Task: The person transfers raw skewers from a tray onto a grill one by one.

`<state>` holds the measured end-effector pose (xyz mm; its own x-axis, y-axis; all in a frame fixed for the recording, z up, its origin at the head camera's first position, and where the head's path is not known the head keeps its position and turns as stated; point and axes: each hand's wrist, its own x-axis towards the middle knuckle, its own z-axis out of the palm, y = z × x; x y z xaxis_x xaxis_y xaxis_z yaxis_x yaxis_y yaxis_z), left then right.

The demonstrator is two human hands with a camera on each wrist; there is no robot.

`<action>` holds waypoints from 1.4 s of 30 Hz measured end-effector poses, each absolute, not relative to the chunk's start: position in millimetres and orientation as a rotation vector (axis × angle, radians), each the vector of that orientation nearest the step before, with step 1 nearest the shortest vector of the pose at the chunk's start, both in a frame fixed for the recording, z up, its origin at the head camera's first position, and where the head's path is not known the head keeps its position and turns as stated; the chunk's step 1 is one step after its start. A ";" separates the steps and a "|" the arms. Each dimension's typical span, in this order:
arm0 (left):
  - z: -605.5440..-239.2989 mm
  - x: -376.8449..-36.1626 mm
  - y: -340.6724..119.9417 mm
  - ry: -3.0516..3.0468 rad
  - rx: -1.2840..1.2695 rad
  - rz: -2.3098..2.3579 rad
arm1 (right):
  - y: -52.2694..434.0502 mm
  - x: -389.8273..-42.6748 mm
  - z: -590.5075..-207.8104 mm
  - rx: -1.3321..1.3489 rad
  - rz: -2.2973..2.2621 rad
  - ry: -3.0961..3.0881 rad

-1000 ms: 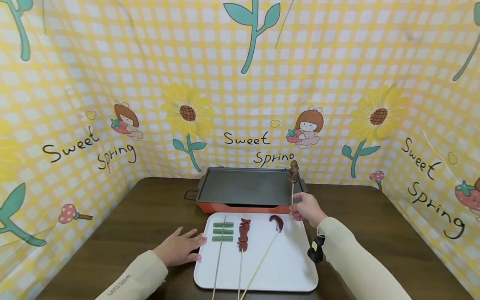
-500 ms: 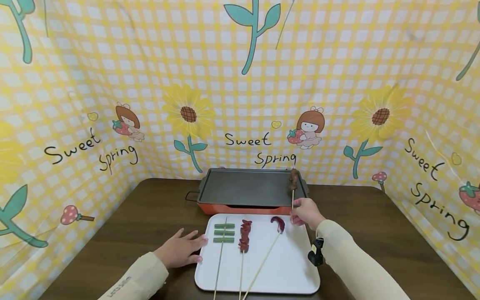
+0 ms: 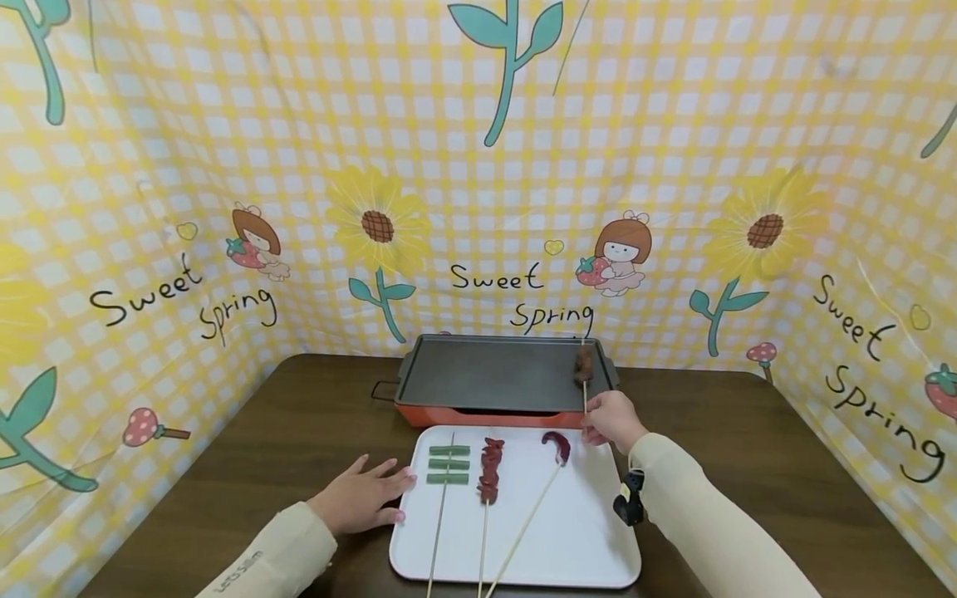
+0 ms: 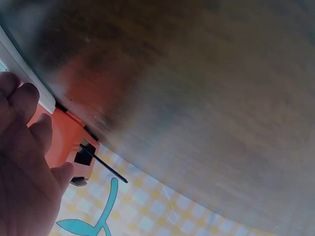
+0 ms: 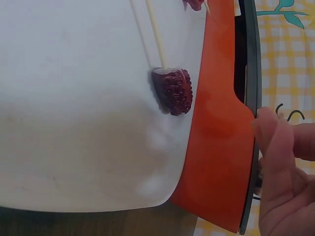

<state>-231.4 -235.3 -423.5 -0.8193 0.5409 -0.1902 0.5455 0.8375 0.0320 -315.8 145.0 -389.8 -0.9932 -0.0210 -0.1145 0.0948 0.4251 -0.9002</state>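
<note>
Since earlier: meat skewer (image 3: 584,378) lowered toward griddle (image 3: 493,372), centre frame | right hand (image 3: 609,419) pinches its stick, meat end over griddle's right edge | left hand (image 3: 357,497) flat, fingers straight, steadying tray (image 3: 579,531) at lower centre | three skewers lie on tray.

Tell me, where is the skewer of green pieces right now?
In the head view, the green skewer lies at the left end of the white tray, beside the red meat skewer, near the left hand.
</note>
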 end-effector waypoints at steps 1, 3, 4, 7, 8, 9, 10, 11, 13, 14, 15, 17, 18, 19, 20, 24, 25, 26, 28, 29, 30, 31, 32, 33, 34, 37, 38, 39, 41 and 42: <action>-423.4 -231.4 -234.9 2.826 0.845 -0.037 | 144.8 -315.4 -389.1 0.066 -1.628 2.562; -422.9 -231.3 -234.4 2.828 0.848 -0.041 | 144.6 -314.8 -388.8 0.070 -1.639 2.551; -422.9 -231.3 -234.4 2.829 0.847 -0.042 | 144.4 -314.3 -388.8 0.075 -1.648 2.544; -423.0 -231.5 -234.2 2.828 0.845 -0.044 | 144.1 -313.8 -389.7 0.095 -1.664 2.538; -423.1 -231.4 -234.2 2.827 0.844 -0.043 | 144.3 -314.1 -390.6 0.103 -1.666 2.542; -423.2 -231.3 -234.3 2.826 0.843 -0.042 | 144.5 -314.1 -391.4 0.106 -1.665 2.549; -423.5 -231.6 -234.4 2.826 0.843 -0.041 | 144.7 -314.4 -392.2 0.109 -1.664 2.556; -423.7 -231.7 -234.4 2.826 0.844 -0.040 | 145.1 -314.2 -393.0 0.111 -1.659 2.566; -424.2 -231.4 -234.9 2.829 0.852 -0.042 | 146.0 -313.3 -394.6 0.112 -1.657 2.577; -424.5 -231.4 -235.2 2.831 0.857 -0.043 | 146.4 -312.2 -395.1 0.113 -1.660 2.577; -424.6 -231.5 -235.3 2.834 0.864 -0.042 | 147.0 -310.2 -395.5 0.114 -1.660 2.578; -425.2 -231.4 -235.4 2.838 0.881 -0.042 | 148.9 -303.4 -396.8 0.115 -1.684 2.556; -425.5 -231.2 -235.3 2.838 0.887 -0.041 | 150.4 -299.0 -398.4 0.119 -1.697 2.536; -426.0 -231.2 -235.1 2.837 0.891 -0.035 | 152.2 -293.3 -400.4 0.119 -1.715 2.509; -426.7 -231.6 -235.0 2.835 0.892 -0.028 | 154.2 -286.9 -402.6 0.129 -1.722 2.487; -429.1 -232.3 -236.5 2.835 0.894 -0.011 | 159.0 -261.6 -414.8 0.163 -1.722 2.379; -429.4 -232.5 -237.2 2.839 0.896 -0.012 | 159.1 -255.3 -417.2 0.154 -1.711 2.355; -429.5 -233.0 -238.1 2.845 0.899 -0.015 | 158.3 -249.5 -418.4 0.144 -1.686 2.340; -429.1 -232.6 -239.2 2.854 0.904 -0.026 | 156.3 -237.1 -419.8 0.057 -1.627 2.312; -428.6 -232.4 -239.1 2.857 0.908 -0.033 | 154.9 -230.6 -419.8 0.010 -1.589 2.304; -428.1 -232.1 -239.1 2.858 0.910 -0.036 | 153.5 -224.4 -419.5 -0.057 -1.547 2.297; -427.5 -231.8 -238.9 2.858 0.915 -0.038 | 151.7 -218.6 -419.2 -0.122 -1.509 2.284; -427.2 -231.8 -238.7 2.858 0.921 -0.039 | 149.1 -213.3 -418.9 -0.178 -1.471 2.275; -426.5 -231.4 -238.3 2.858 0.924 -0.041 | 146.2 -208.4 -419.2 -0.236 -1.443 2.261; -425.7 -231.2 -237.9 2.858 0.926 -0.040 | 142.6 -203.9 -420.0 -0.278 -1.420 2.244; -423.5 -230.4 -237.0 2.855 0.926 -0.038 | 129.7 -192.1 -423.7 -0.357 -1.382 2.177; -423.2 -230.4 -237.0 2.855 0.925 -0.036 | 125.1 -188.4 -425.3 -0.371 -1.369 2.165; -422.7 -229.9 -236.7 2.852 0.920 -0.032 | 120.3 -185.0 -426.7 -0.378 -1.355 2.154; -422.7 -229.4 -236.5 2.847 0.917 -0.030 | 111.4 -178.6 -429.2 -0.399 -1.322 2.153; -423.2 -229.5 -236.4 2.846 0.919 -0.031 | 107.5 -175.7 -430.4 -0.425 -1.308 2.152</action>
<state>-229.5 -236.4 -423.2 -0.8008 0.5800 -0.1494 0.5831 0.8120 0.0266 -175.7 107.5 -430.4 -0.7816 -0.5406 -0.3112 0.0274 0.4686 -0.8830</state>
